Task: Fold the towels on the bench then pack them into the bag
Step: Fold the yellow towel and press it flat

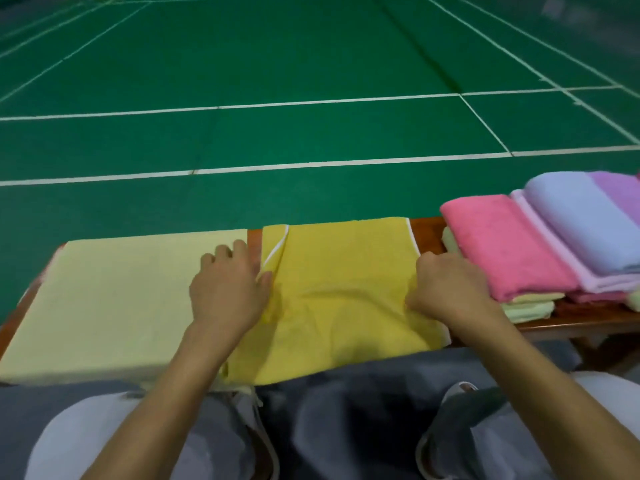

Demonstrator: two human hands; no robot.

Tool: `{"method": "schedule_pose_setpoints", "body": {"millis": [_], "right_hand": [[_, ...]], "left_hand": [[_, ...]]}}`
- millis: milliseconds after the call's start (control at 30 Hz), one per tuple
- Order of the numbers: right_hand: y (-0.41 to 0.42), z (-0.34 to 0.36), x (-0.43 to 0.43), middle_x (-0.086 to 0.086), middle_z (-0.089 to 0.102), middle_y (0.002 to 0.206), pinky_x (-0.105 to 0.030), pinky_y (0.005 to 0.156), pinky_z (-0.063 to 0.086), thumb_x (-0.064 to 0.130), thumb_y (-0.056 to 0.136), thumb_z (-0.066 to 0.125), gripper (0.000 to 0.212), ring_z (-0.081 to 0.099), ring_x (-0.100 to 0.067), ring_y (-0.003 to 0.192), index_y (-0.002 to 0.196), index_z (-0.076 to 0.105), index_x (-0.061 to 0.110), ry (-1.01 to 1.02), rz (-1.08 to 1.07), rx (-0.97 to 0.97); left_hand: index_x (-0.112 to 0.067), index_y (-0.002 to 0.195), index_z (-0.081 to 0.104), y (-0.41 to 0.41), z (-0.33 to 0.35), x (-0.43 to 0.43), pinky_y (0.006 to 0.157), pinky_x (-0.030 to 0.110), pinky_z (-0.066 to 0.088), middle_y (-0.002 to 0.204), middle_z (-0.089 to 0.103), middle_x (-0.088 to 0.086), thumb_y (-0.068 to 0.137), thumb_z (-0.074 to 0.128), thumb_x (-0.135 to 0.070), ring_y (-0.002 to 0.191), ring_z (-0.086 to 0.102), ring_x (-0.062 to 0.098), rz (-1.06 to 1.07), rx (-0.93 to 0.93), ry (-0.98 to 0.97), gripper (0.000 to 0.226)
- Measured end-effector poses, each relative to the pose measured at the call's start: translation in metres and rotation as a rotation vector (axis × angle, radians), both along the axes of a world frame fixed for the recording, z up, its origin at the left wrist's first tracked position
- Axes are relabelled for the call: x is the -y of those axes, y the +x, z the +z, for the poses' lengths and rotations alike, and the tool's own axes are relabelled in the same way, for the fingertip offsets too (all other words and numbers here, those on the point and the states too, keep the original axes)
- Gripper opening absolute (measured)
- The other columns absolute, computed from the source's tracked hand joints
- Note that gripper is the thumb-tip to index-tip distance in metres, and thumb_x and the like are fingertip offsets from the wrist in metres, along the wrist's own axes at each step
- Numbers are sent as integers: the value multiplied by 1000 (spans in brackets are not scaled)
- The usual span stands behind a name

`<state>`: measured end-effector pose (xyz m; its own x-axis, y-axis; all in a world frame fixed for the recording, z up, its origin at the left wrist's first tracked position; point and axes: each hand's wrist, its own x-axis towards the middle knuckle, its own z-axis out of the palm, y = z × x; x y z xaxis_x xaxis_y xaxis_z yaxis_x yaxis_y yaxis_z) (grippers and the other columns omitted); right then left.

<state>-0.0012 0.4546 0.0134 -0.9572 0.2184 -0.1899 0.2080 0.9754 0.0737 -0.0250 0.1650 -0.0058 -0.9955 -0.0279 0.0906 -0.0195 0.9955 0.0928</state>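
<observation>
I sit facing the bench (427, 233), and the yellow towel (346, 289) lies across it right in front of me, its near edge hanging over the front toward my knees. The cloth is rumpled in the middle. At its far left corner a flap is turned over, showing a strip of white trim (275, 252).

My left hand (228, 289) lies flat with the fingers spread and a little bent. The fingers rest on the right edge of the pale yellow towel (121, 299), and the thumb touches the left edge of the yellow one. That pale towel is spread flat over the left part of the bench, just beside the yellow towel.

My right hand (446, 289) is curled, knuckles up, and pinches the yellow towel at its right edge.

Just to the right of that hand sits a stack of folded towels. A pink towel (502, 247) lies on pale green towels (526, 311). A lilac towel (561, 251), a blue towel (581, 220) and a purple towel (616, 188) are piled further right.

Beyond the bench stretches a green court floor (311, 64) marked with white lines.
</observation>
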Motion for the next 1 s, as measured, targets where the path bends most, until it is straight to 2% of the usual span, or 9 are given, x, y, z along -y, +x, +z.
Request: {"method": "schedule_pose_setpoints", "body": {"millis": [67, 133, 233, 333, 533, 667, 800, 900, 1000], "right_hand": [[-9, -10, 14, -20, 53, 138, -41, 91, 47, 33, 92, 57, 35, 51, -39, 123, 121, 54, 13, 19, 108, -181], [-16, -35, 28, -20, 21, 165, -55, 114, 33, 46, 100, 48, 58, 26, -42, 149, 149, 37, 17, -152, 270, -217], [-18, -73, 37, 2, -14, 171, -60, 124, 5, 60, 104, 19, 65, -15, -26, 157, 163, 2, 36, -256, 496, -54], [-18, -88, 21, 7, -18, 169, -57, 125, -2, 64, 99, 3, 69, -20, -21, 156, 162, -6, 37, -246, 452, -65], [-14, -93, -9, 0, -3, 172, -49, 127, 1, 53, 104, 11, 69, -8, -24, 158, 164, 7, 20, -249, 157, -183], [-13, -91, -8, -11, 12, 170, -47, 125, 9, 45, 107, 30, 65, 9, -29, 157, 161, 19, 10, -262, 62, -241], [-11, -78, 1, -20, 53, 125, -48, 93, 43, 49, 95, 57, 55, 47, -37, 117, 122, 52, 1, -211, -114, -461], [-17, -65, -3, -20, 58, 116, -44, 81, 46, 42, 97, 59, 44, 55, -39, 111, 111, 55, 1, -314, -203, -390], [-25, -65, -11, -15, 64, 95, -36, 64, 40, 31, 95, 60, 24, 64, -39, 95, 87, 57, 9, -368, -209, -310]], "left_hand": [[-15, 145, 50, -3, -17, -28, 105, 51, 45, 149, 51, 14, 102, 42, -50, 138, 44, 39, -311, -115, 93, 57], [-27, 161, 31, -9, -40, -49, 123, 53, 23, 169, 24, 6, 102, 21, -57, 157, 15, 31, -525, 46, 84, 67], [-33, 165, 7, -9, -68, -55, 128, 49, 5, 172, -4, -5, 95, -1, -68, 158, -10, 19, -469, 205, 81, 79], [-27, 165, 5, -11, -78, -39, 128, 38, -2, 171, -8, -6, 92, -4, -69, 158, -12, 14, -333, 172, 139, 85], [-12, 165, 9, -11, -73, -20, 128, 34, 1, 172, 0, 3, 96, 0, -61, 158, -5, 14, -207, 153, 221, 85], [-3, 144, 54, -11, -59, -18, 116, 28, 25, 156, 46, 15, 104, 38, -33, 149, 36, 28, -205, 41, 561, 52], [-10, 118, 64, -10, -46, -4, 92, 42, 46, 118, 64, 11, 90, 69, -18, 112, 56, 32, 12, -223, 450, 30], [-11, 114, 60, -8, -37, 2, 76, 42, 50, 112, 61, 9, 85, 78, -39, 100, 58, 31, 269, -72, 329, 45], [-15, 92, 63, -12, -34, 9, 66, 36, 50, 88, 66, 2, 85, 76, -40, 80, 61, 25, 296, 49, 391, 29]]}}
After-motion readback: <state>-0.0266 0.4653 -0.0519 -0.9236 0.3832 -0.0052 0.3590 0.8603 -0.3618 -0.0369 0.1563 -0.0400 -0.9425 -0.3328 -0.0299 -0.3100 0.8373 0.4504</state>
